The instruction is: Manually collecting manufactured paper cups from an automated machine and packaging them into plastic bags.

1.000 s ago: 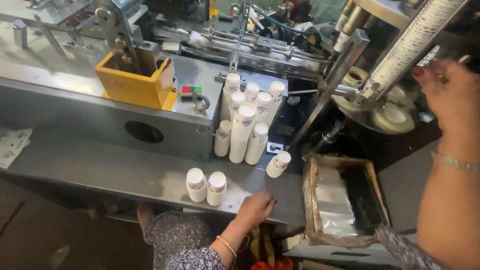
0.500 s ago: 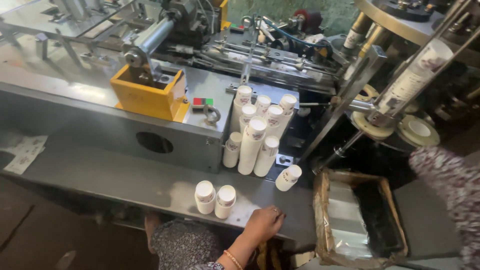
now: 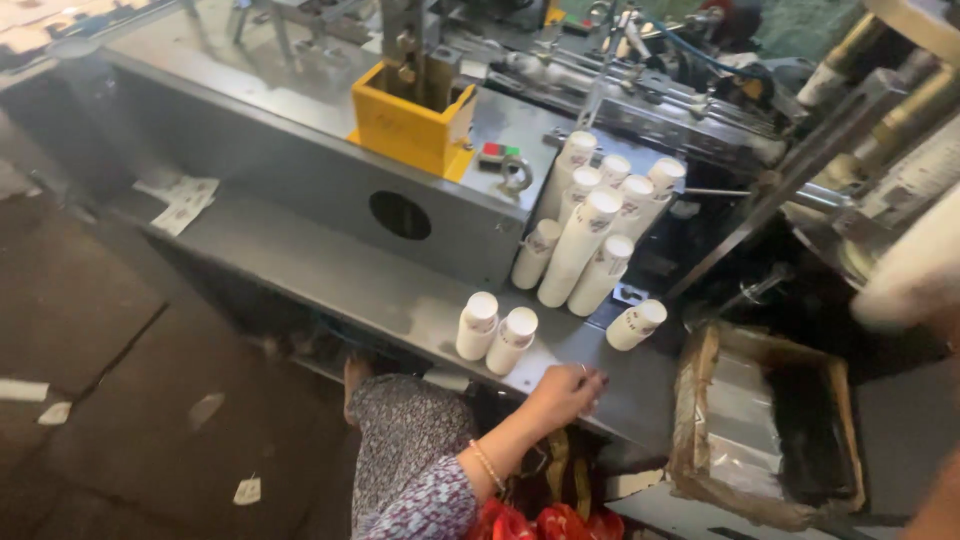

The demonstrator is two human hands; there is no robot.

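Note:
My left hand (image 3: 565,392) rests on the front edge of a grey metal shelf (image 3: 330,275), fingers bent, holding nothing. Just beyond it stand two short stacks of white paper cups (image 3: 497,332). Another short stack (image 3: 636,324) lies tilted to the right. Several taller cup stacks (image 3: 590,235) lean against the machine behind them. Of my right hand only a blurred strip (image 3: 945,325) shows at the right edge, beneath a blurred white shape (image 3: 910,268); I cannot tell what it holds.
A yellow box (image 3: 408,128) sits on the grey machine body (image 3: 300,165), with a red and green switch (image 3: 497,152) beside it. A plastic-lined cardboard box (image 3: 760,430) stands at lower right. Paper scraps (image 3: 182,203) lie on the shelf's left end and on the dark floor (image 3: 100,400).
The view has swung left and down, showing more floor. My right hand has left the upright cup stack on the machine and sits blurred at the right edge. My left hand stays on the shelf.

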